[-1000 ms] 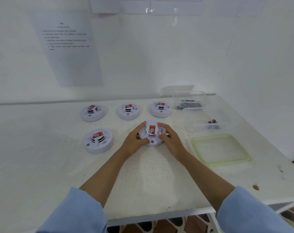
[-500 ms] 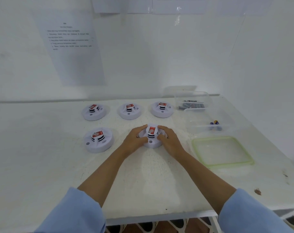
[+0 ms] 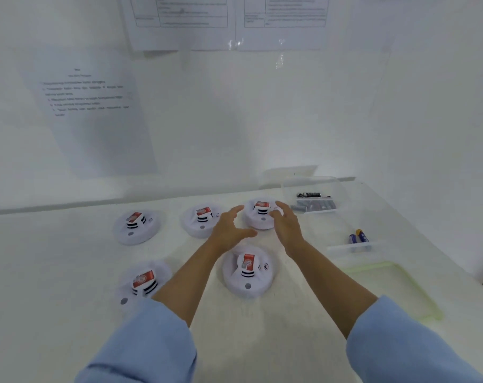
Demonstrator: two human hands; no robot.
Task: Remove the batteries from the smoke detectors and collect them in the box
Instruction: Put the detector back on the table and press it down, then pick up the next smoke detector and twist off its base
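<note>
Left hand and right hand are spread open, holding nothing, flanking a round white plastic smoke detector left of the clear plastic box. Two cylindrical batteries lie inside that box.

A white table stands against a white wall, which bears one printed sheet on the left and two ruled sheets side by side at the top, their text too blurred to read. On the table's right side a green-rimmed clear lid lies flat near the front edge. A clear tub stands at the back by the wall, holding small dark and grey items too blurred to tell.
</note>
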